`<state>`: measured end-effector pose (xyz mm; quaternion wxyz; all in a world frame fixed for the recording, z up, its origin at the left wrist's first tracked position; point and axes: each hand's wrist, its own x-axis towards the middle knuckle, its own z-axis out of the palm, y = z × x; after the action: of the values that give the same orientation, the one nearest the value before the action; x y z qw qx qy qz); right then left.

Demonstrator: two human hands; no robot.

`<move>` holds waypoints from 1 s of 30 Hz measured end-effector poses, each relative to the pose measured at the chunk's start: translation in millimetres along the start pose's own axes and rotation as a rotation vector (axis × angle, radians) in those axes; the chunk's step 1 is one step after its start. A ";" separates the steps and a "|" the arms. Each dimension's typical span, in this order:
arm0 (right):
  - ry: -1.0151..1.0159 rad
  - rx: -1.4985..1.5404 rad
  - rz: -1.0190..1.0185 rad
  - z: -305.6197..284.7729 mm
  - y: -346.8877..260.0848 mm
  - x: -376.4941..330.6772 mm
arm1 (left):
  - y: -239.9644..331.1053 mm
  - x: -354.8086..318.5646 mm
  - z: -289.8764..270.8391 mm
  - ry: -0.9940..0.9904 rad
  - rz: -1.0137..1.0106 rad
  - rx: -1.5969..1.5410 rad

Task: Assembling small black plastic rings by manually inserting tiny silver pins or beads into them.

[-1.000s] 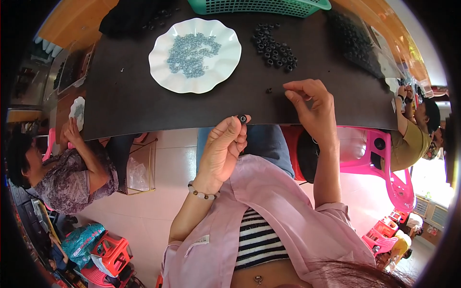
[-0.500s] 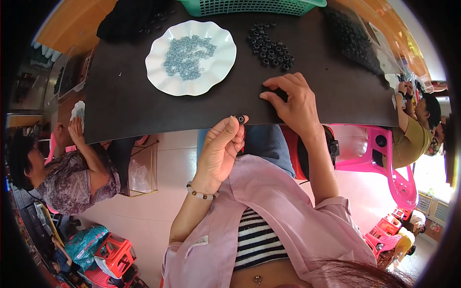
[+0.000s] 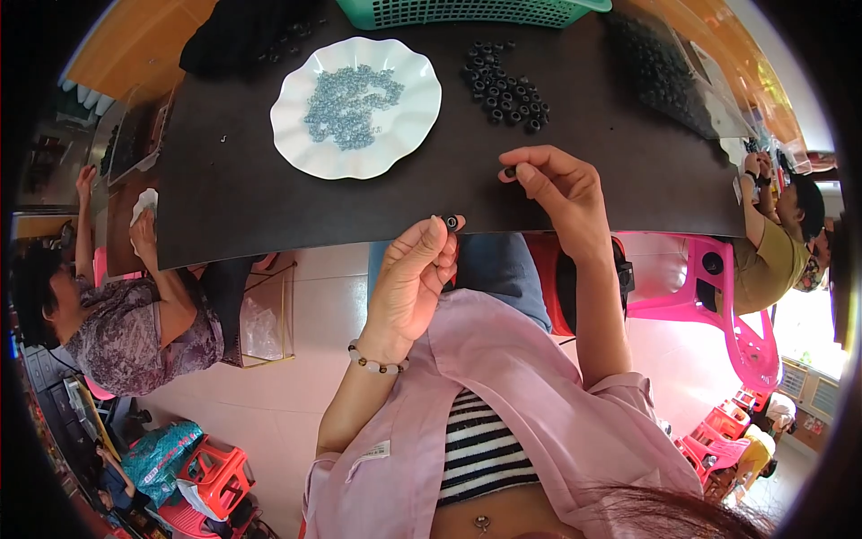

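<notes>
My left hand (image 3: 406,286) pinches a small black ring-shaped part (image 3: 452,222) between thumb and fingertips, its round opening turned up, just off the table's near edge. Over the table to the right, my right hand (image 3: 572,196) grips a second small black part (image 3: 510,171) between thumb and forefinger; the fingers partly hide it. Beyond that hand lies a loose pile of black ring parts (image 3: 507,97). A white wavy-rimmed plate (image 3: 289,106) stands left of the pile, with many tiny clear pieces (image 3: 346,112) spread in it.
A green basket (image 3: 476,14) sits at the far edge of the dark table (image 3: 359,208). A clear bag of black parts (image 3: 660,81) lies far right, black cloth-like material (image 3: 235,40) far left. People work at both sides; a pink chair (image 3: 691,287) stands right.
My right hand has closed from an open curl into a pinch, with a small black part now showing in it. My left hand stays put. The person at left has raised one hand.
</notes>
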<state>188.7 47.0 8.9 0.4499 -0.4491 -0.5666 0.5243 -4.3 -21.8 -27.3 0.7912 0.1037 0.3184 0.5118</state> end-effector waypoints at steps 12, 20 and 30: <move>-0.080 0.117 0.037 2.7 -3.0 -6.9 | 0.2 -2.5 3.6 0.009 0.017 -0.021; -0.067 0.159 0.067 4.5 -9.5 -8.1 | 3.3 -2.8 5.9 0.001 0.013 -0.039; -0.061 0.368 0.112 -1.0 4.8 -10.7 | 1.4 -3.0 7.6 -0.005 0.022 -0.025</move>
<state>191.9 36.9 3.7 0.4772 -0.3741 -0.4486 0.6566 -1.5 -22.5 -19.5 0.7874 0.0987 0.3089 0.5243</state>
